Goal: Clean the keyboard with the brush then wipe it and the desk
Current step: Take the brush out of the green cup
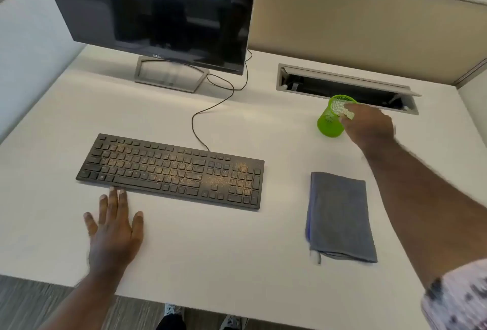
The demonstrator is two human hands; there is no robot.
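A black keyboard (171, 170) lies on the white desk (210, 245), with tan crumbs scattered over its middle keys and number pad. My left hand (114, 227) rests flat on the desk in front of it, fingers spread, the fingertips touching its front edge. A folded grey cloth (341, 216) lies to the right of the keyboard. Farther back stands a green mesh cup (328, 124), leaning to the right. My right hand (369, 124) is at its rim with the fingertips in its mouth. Something pale shows through the mesh. No brush can be made out.
A dark monitor (155, 5) on a silver stand (168, 74) stands at the back left; the keyboard's cable (208, 111) loops across the desk. An open cable tray (345, 87) lies behind the cup. A beige partition (369, 18) closes off the back.
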